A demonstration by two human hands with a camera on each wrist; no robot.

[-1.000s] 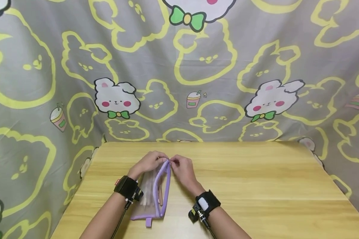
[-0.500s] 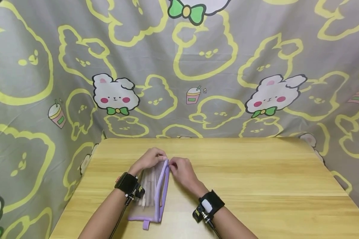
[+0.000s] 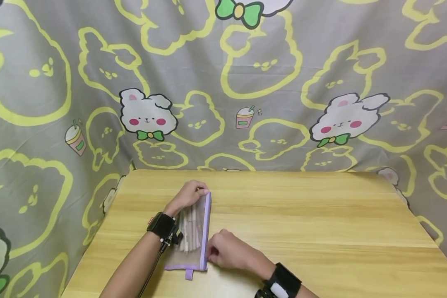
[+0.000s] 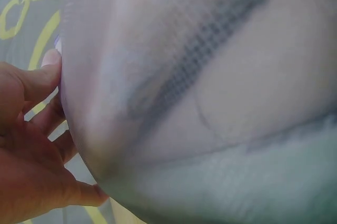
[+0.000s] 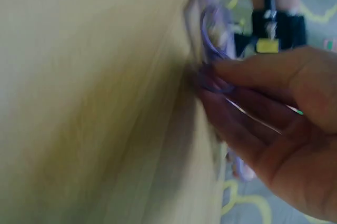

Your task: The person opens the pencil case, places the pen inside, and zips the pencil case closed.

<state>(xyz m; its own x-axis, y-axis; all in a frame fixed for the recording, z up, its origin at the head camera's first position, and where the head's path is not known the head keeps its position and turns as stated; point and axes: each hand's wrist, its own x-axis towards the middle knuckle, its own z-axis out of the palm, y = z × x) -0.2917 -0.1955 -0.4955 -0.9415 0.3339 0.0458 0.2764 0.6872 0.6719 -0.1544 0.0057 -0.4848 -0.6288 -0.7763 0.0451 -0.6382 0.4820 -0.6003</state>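
Note:
A see-through mesh pencil pouch [image 3: 192, 258] with purple edging stands on the table at the left of the head view. Several pale, thin sticks [image 3: 190, 231], perhaps pens, show through its side. My left hand [image 3: 189, 193] grips the pouch's far top corner; in the left wrist view the thumb of the left hand [image 4: 37, 129] rests against the mesh, which fills most of that view. At the near end of the purple zipper [image 3: 206, 231], my right hand [image 3: 229, 250] pinches what looks like the zipper pull. The right wrist view is blurred around the fingertips of the right hand [image 5: 279, 113].
The wooden table [image 3: 320, 223] extends to the right of the pouch. A grey curtain [image 3: 268, 82] printed with rabbits and yellow outlines hangs behind and at both sides. A small purple tab [image 3: 189, 274] sticks out from the pouch's near end.
My right hand has travelled along the zipper from the far corner to the near end. The gap in the pouch's top has closed. My left hand stays at the far corner.

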